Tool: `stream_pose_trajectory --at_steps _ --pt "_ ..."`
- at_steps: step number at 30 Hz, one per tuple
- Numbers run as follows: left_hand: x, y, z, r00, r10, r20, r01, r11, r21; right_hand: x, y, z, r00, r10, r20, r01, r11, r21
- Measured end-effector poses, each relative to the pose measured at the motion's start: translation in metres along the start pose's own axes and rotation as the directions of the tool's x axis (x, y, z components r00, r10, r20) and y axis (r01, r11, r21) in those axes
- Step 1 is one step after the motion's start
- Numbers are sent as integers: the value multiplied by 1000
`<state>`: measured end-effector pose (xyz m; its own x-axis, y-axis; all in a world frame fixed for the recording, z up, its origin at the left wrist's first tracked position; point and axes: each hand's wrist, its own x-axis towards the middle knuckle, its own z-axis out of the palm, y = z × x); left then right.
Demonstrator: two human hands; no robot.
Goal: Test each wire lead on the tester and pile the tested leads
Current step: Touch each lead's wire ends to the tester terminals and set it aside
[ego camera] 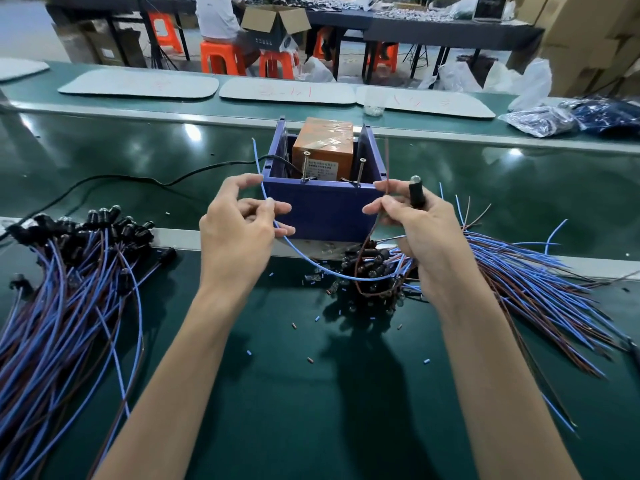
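Observation:
The tester [323, 206] is a purple open box holding an orange block, with two upright screws on its front rim. My left hand [239, 230] pinches the blue wire [313, 265] of one lead, its tip pointing up just left of the box. My right hand [419, 230] grips the same lead's black lamp holder [416, 192] and pinches its brown wire [387, 161], which rises beside the right screw. A pile of leads [65, 289] lies at the left. Another heap of leads [519, 289] fans out at the right.
A black cable [138, 178] runs left from the tester. Small cut insulation bits [310, 359] dot the green mat. Grey pads [138, 84] and plastic bags [554, 119] lie across the conveyor. A seated person and orange stools [221, 57] are behind.

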<state>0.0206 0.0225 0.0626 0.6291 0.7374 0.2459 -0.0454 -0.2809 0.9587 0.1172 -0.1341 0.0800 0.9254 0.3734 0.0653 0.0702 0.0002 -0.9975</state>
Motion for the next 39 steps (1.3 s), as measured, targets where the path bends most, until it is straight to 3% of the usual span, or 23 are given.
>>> stream_pose_trajectory --at_steps 8,18,26,39 --pt "3 -8 2 999 6 -53 -2 997 79 -1 0 -2 999 27 -30 -23 992 125" --pt "2 -10 5 996 -42 84 30 990 138 5 6 -3 980 25 -196 -5 995 104" --pt "1 -14 10 991 -2 137 -26 979 201 5 7 -3 992 52 -119 -39 994 105" --pt "-1 -15 10 992 -40 119 12 974 225 3 7 -1 996 57 -63 -52 995 81"
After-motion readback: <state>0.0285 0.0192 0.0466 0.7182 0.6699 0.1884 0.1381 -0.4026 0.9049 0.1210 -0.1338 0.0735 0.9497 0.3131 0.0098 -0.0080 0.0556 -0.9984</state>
